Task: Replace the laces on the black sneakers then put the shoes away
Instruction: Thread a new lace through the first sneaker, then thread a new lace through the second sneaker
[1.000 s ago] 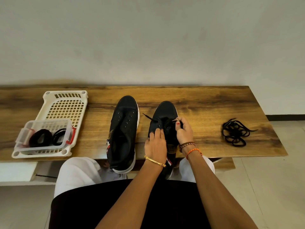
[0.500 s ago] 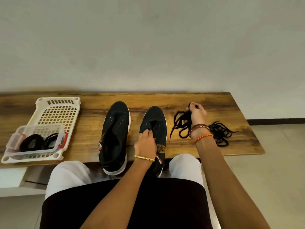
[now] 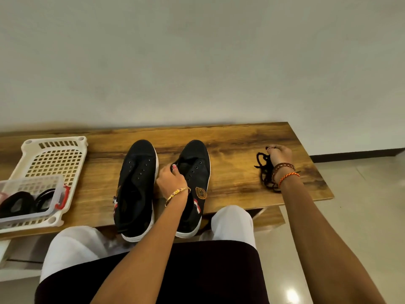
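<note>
Left hand point(image 3: 169, 179) is gripping the tongue edge of the right sneaker point(image 3: 194, 187), fingers curled. Left sneaker point(image 3: 137, 185) is sitting just beside it, eyelets bare. Right hand point(image 3: 279, 155) is pinching the black laces point(image 3: 264, 170) lying far right on the wooden table point(image 3: 236, 178).

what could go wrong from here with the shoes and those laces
1. The black laces lie in a loose tangle under the right hand, close to the table's right end; they may knot or slide off.
2. Both sneakers' heels overhang the near edge; the left hand tugging at the right sneaker might tip it down.
3. The left sneaker stands unheld and may get knocked.
</note>
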